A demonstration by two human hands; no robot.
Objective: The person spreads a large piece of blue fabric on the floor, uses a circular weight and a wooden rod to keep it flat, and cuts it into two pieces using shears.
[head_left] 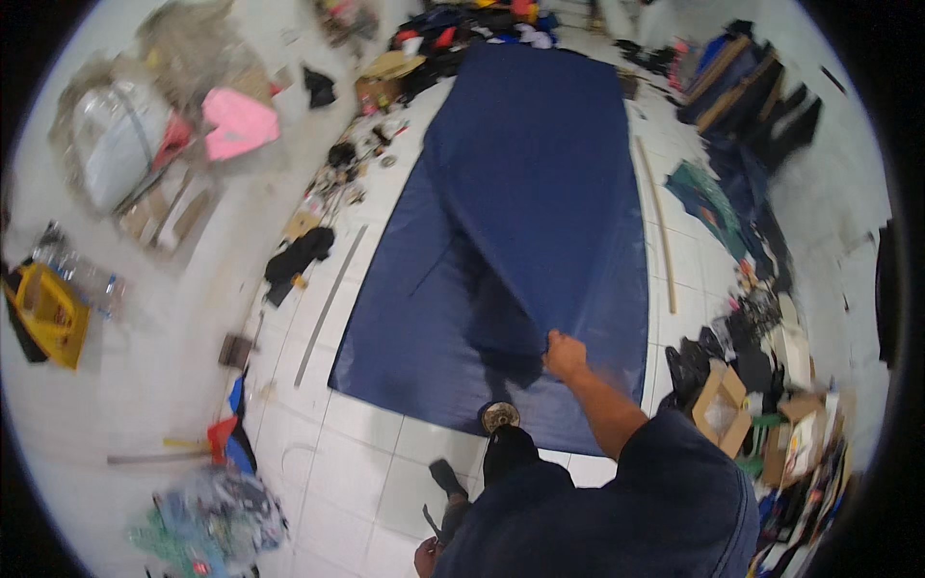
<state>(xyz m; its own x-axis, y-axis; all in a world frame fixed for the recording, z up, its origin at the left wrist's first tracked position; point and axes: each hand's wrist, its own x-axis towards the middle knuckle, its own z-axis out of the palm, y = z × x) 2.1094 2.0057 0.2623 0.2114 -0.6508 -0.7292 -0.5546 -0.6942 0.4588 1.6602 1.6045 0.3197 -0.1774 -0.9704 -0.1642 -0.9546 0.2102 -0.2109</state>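
Observation:
A big dark blue sheet (385,332) lies along the floor, its upper layer pulled up and folded over in the middle. My right hand (566,354) grips the corner of that raised layer (540,183), the fingers closed round it. Low down beside my leg, my left hand (426,557) is closed on a thin dark tool (431,521) whose exact kind I cannot make out. A round, pale brown disc-like thing (500,416) rests at the sheet's near edge, close to my dark trouser leg.
A grey metal strip (330,306) lies left of the sheet, a wooden stick (657,226) to its right. Boxes (721,409) and dark bags crowd the right wall. Small parts (342,154) line the left wall, plastic bags (217,520) lie near left, and cloth heaps (482,24) fill the far end.

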